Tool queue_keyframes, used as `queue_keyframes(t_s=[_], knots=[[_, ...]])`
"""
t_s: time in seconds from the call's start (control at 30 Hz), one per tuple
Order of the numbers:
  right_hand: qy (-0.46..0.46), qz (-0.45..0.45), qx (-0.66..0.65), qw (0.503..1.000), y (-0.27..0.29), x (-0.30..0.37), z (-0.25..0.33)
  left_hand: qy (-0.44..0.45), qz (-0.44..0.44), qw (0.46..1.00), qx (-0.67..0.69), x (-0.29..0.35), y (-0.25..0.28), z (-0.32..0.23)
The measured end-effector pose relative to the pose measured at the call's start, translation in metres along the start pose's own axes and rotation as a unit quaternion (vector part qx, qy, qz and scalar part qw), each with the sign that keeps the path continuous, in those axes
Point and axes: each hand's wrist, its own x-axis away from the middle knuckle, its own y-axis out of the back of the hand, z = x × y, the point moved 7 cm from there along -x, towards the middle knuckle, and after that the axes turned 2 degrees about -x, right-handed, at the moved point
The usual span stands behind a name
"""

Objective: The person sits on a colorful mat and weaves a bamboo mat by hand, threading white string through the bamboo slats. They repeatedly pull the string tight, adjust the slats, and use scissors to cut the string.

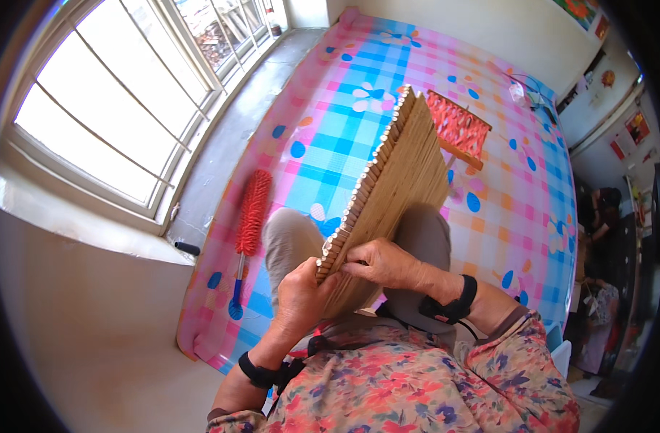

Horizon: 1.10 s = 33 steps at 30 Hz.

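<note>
A stiff bamboo slat mat (391, 209) stands on edge, tilted, between my raised knees, a row of rounded stick ends running along its upper left side. My left hand (301, 296) is closed around its near end, the thumb on the slat face. Just to the right, my right hand (384, 264) is closed at the same edge, its fingertips pinched together close to the left thumb. Whatever small thing may be between those fingertips is hidden. Both wrists wear black straps.
I sit on a checked, flowered sheet (330, 173). A red fluffy duster (254, 214) with a blue handle lies to the left. Beyond the mat is a small wooden-framed piece with a red patterned top (458, 128). A barred window (117, 101) fills the left; another person (601, 213) is far right.
</note>
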Motion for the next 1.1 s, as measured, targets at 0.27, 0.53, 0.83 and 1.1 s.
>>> queue_keyframes(t_s=[0.27,0.53,0.83,1.1], knots=[[0.022,-0.067,0.123,0.990,0.001,0.040,-0.032,-0.030,0.034,0.993,-0.111,-0.004,-0.035,-0.019],[-0.037,-0.052,0.192,0.979,0.051,0.111,0.001,-0.059,0.062,0.990,-0.110,-0.019,-0.043,-0.024],[-0.001,-0.124,0.245,0.961,0.022,0.055,-0.036,-0.081,0.101,0.976,-0.175,-0.026,-0.063,-0.031],[0.029,-0.163,0.253,0.953,0.017,0.044,-0.037,-0.080,0.094,0.977,-0.174,-0.033,-0.061,-0.028]])
